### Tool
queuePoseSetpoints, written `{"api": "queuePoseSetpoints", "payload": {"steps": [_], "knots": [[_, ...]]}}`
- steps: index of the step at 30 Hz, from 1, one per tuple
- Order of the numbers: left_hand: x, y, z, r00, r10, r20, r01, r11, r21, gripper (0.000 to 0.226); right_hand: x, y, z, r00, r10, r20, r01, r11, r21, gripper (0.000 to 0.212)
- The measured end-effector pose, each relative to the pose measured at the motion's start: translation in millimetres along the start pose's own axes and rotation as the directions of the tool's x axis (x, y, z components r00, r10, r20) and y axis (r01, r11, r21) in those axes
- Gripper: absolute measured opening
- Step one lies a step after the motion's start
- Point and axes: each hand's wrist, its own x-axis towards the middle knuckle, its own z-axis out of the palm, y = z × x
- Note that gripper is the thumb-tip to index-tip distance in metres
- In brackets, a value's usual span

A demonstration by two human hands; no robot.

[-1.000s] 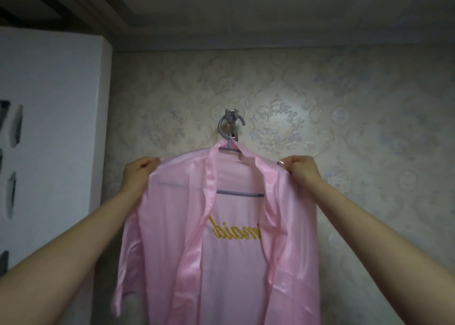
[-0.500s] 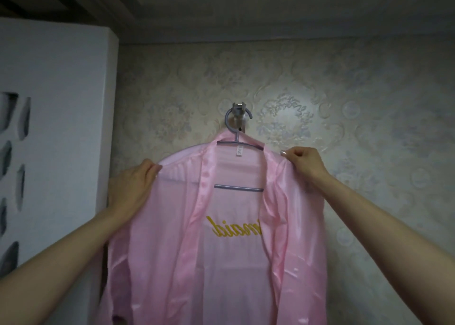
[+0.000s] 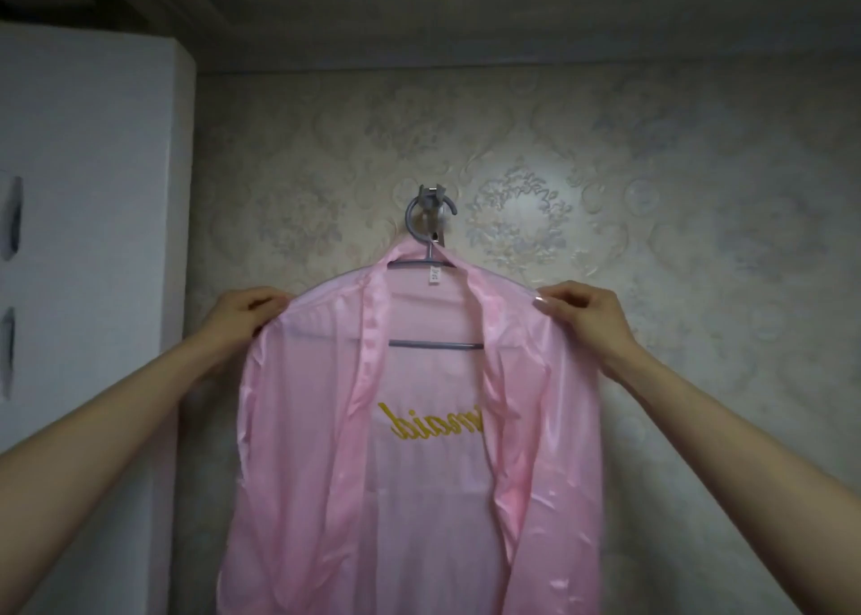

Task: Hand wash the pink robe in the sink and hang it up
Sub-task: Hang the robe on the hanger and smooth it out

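Pink robe on a grey hanger at the wall hook — left hand pinching one shoulder edge, right hand pinching the other, cabinet close on the left, bare wall to the right.

A glossy pink satin robe hangs open-fronted on a grey plastic hanger, whose hook loops over a metal wall hook on cream embossed wallpaper. Gold script lettering shows mirrored through the back panel. The left hand and right hand each pinch a shoulder. A white cabinet stands at left.
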Motion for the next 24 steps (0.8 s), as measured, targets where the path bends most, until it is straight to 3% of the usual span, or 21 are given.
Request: {"api": "queuePoseSetpoints", "payload": {"steps": [4,6,9,11,13,16,20,22,24], "knots": [[-10,-1,-7,0.982,-0.146,0.121,0.169,0.962,-0.214,0.022,-2,-3,-19,0.965,0.152,0.214,-0.176,0.980,0.094,0.022],[-18,-4,-14,0.957,-0.174,0.233,0.226,0.949,-0.218,0.028,-7,1,-28,0.938,0.209,0.275,-0.229,0.972,0.042,0.021],[-26,-11,-19,0.967,-0.183,0.175,0.202,0.974,-0.098,0.053,-19,11,-32,0.981,0.142,0.136,-0.136,0.989,-0.050,0.034],[-28,-12,-20,0.984,-0.174,0.039,0.177,0.979,-0.096,0.044,-29,22,-30,0.999,0.022,0.045,-0.016,0.991,-0.135,0.047],[-28,-14,-20,0.984,-0.178,-0.022,0.174,0.978,-0.114,0.032,-36,33,-29,0.998,-0.032,-0.046,0.021,0.975,-0.222,0.035],[-27,-14,-21,0.983,-0.182,-0.023,0.177,0.974,-0.142,0.027,-36,39,-33,0.985,0.039,-0.168,-0.060,0.990,-0.125,0.017],[-27,-11,-22,0.983,-0.183,0.003,0.183,0.977,-0.111,0.026,-27,34,-38,0.969,0.222,-0.105,-0.211,0.972,0.105,0.022],[-29,-10,-19,0.979,-0.193,0.062,0.200,0.968,-0.152,0.027,-23,32,-37,0.968,0.235,-0.088,-0.230,0.971,0.069,0.025],[-30,-6,-13,0.973,-0.191,0.128,0.210,0.964,-0.163,0.026,-24,25,-34,0.980,0.187,-0.063,-0.182,0.980,0.076,0.015]]}}
